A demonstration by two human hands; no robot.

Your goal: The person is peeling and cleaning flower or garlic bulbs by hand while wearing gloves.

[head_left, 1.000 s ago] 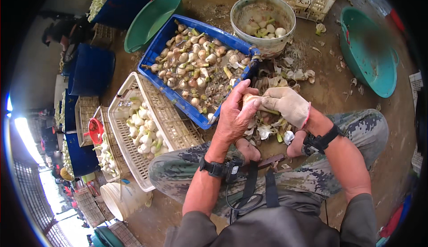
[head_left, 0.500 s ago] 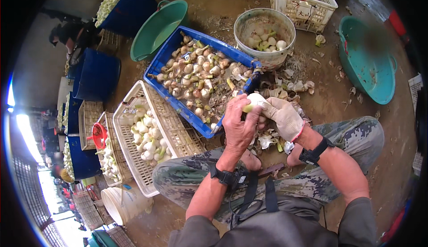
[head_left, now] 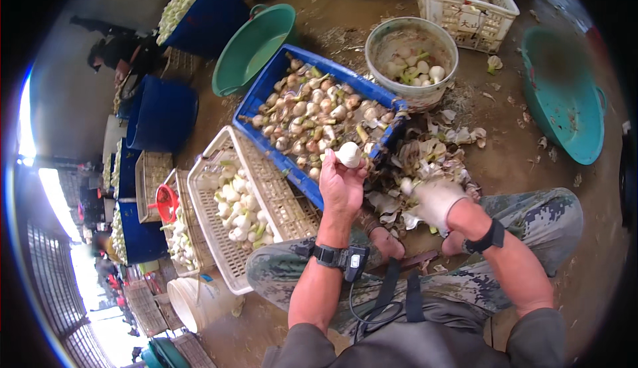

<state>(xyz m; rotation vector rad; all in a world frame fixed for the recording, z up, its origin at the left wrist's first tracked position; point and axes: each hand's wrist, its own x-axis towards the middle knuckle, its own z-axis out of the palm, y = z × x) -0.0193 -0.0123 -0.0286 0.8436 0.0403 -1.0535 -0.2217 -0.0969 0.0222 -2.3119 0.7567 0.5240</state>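
While seen from the head camera looking down, seated on a bare brown dirt floor with knees in camouflage trousers spread apart. Bare left hand, wearing a black wrist strap, raised with fingers closed around a peeled white round bulb, held just above the near long edge of a blue rectangular plastic crate. Crate filled with unpeeled brownish bulbs with green stems. Right hand in a white glove, also banded with a black strap, lowered over a heap of pale papery peelings on the floor just off the crate's near right corner; fingers curled, though impossible to tell whether anything is gripped there.

Beyond the crate's far right corner, touching it, a round grey plastic bucket holding a few peeled white bulbs. Behind that, toward the upper edge, a white lattice plastic basket heaped with white bulbs. At the right, well apart from the hands, a shallow teal round basin lying on the floor. Off the crate's far left corner, a green round basin tilted on its side. Beside the crate's left long edge, a flat white lattice tray with a cluster of peeled bulbs at its middle. Further left, dark blue tubs and more crates. In the upper left, another person in dark clothes bent over.
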